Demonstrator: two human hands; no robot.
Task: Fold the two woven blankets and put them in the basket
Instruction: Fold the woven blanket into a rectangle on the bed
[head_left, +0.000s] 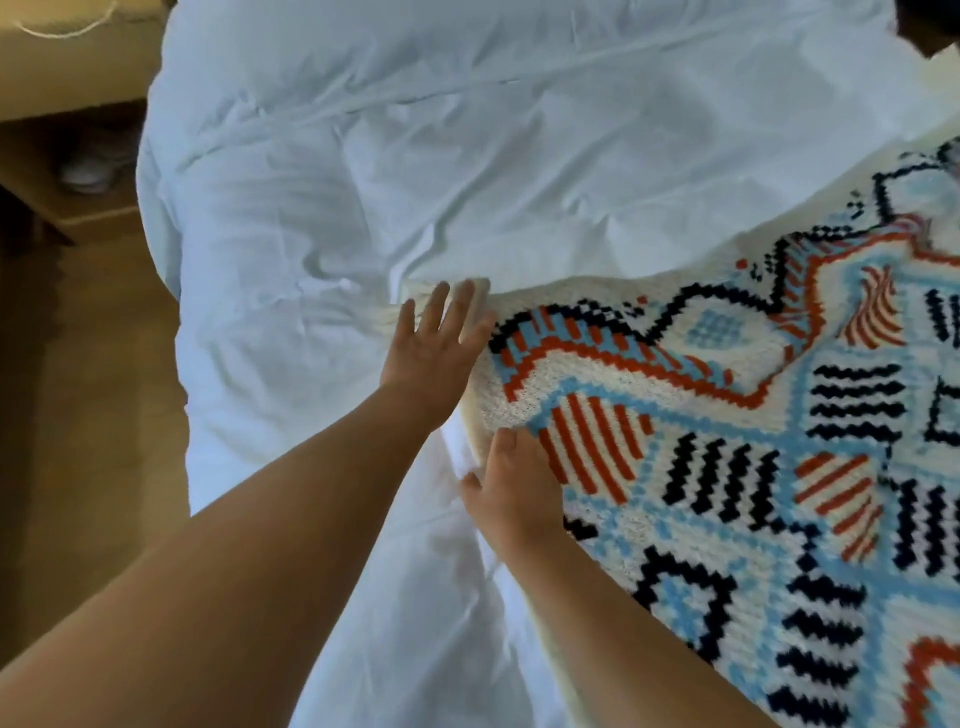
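Observation:
A woven blanket (727, 441) with a cream ground and a pattern in light blue, orange-red and black lies spread over the right half of a bed. My left hand (431, 348) lies flat with straight, spread fingers on the blanket's far left corner. My right hand (511, 488) rests on the blanket's left edge a little nearer to me, its fingertips hidden at the fabric, so I cannot tell whether it pinches the edge. Only one blanket shows here, and no basket is in view.
The bed's white duvet (363, 182) fills the left and the back of the view. A brown wooden nightstand (67, 156) stands at the far left, with brown floor (88, 415) below it. A dark shape (924, 26) sits at the top right corner.

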